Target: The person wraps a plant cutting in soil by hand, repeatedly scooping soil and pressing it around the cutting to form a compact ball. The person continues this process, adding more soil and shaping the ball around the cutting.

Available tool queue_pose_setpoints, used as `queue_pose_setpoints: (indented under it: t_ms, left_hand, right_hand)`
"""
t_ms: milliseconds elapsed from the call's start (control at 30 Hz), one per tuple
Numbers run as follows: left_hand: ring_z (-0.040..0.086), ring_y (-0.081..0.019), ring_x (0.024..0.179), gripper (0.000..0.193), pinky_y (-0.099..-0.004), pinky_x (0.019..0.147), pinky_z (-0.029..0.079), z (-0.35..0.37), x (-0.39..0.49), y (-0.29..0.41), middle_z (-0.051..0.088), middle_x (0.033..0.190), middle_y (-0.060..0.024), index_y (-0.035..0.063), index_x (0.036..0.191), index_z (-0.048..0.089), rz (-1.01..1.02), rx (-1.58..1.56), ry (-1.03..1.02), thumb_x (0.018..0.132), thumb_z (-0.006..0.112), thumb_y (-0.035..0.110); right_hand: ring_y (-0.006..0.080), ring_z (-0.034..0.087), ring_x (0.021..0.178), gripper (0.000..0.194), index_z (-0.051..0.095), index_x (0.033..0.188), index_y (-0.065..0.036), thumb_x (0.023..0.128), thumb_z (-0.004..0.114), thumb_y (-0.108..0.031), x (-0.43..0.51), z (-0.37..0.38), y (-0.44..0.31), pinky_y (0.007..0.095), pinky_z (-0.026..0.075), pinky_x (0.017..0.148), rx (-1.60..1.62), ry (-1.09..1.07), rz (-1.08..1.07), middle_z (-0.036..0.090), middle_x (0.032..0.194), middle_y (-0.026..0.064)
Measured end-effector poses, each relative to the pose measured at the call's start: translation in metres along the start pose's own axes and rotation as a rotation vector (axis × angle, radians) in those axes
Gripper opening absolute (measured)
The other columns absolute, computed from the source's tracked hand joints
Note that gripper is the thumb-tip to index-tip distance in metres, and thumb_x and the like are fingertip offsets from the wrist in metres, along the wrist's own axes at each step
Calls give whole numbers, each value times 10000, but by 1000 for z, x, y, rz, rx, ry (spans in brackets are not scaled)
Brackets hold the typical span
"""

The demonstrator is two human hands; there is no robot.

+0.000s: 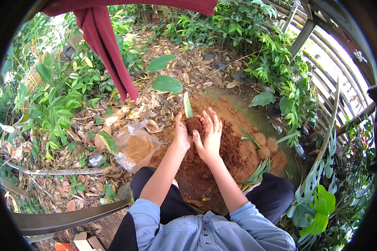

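Between my two palms sits a ball of dark, moist soil (pixel 194 125), with an upright green leaf cutting (pixel 188 105) edged in pale yellow rising from it. My left hand (pixel 181 133) cups the ball's left side. My right hand (pixel 210 135) curves around its right side, fingers spread and smeared with soil. Below both hands lies a mound of reddish-brown soil (pixel 229 157), darker in the middle. To the right, several round fibre-covered balls (pixel 264 153) rest together, with a leaf cutting (pixel 250 138) beside them.
An open clear plastic bag (pixel 138 146) of brown fibre lies left of the mound. Long green leaves (pixel 259 172) lie by my right knee. A maroon knitted garment (pixel 108 47) hangs ahead. Dry leaves, shrubs (pixel 66 106) and a slatted fence (pixel 330 66) surround me.
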State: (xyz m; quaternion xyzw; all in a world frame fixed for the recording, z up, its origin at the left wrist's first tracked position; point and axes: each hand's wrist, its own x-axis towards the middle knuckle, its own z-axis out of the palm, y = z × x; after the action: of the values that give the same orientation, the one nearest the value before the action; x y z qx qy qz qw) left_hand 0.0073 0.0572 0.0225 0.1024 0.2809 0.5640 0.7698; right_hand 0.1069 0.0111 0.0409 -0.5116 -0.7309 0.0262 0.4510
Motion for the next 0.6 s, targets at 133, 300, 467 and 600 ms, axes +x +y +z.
queue_pose_setpoints:
  t_ms: [133,300,467,600]
  left_hand:
    - [577,-256,959,603,-382,901,434,-5,6,2,593,1026,-154,-7,1022,542,26,67,-28,892,247,503]
    - [568,-243,976,593,-361,910,423,-11,9,1,588,1044,-148,-11,1073,527,33,123,-91,891,304,507]
    - [564,-218,962,561,-336,868,439,-9,4,6,593,1043,-138,-3,1082,517,67,138,-118,885,378,504]
    - [575,-224,938,542,-350,849,457,-5,4,-2,607,1021,-147,-7,1049,516,74,36,-130,878,412,496]
  right_hand:
    - [342,344,1204,578,406,1254,-46,749,658,-172,-9,-3,-3,429,292,994,73,-44,111,384,1285,160]
    - [298,502,1071,542,444,1210,-13,729,684,-85,-10,7,8,370,408,905,263,22,216,517,1134,176]
    - [193,539,992,473,469,1166,23,758,683,-86,-8,13,10,321,420,885,822,66,467,561,1080,125]
    - [179,515,1017,460,481,1142,27,754,693,-99,-11,18,-3,310,404,893,743,93,492,548,1091,120]
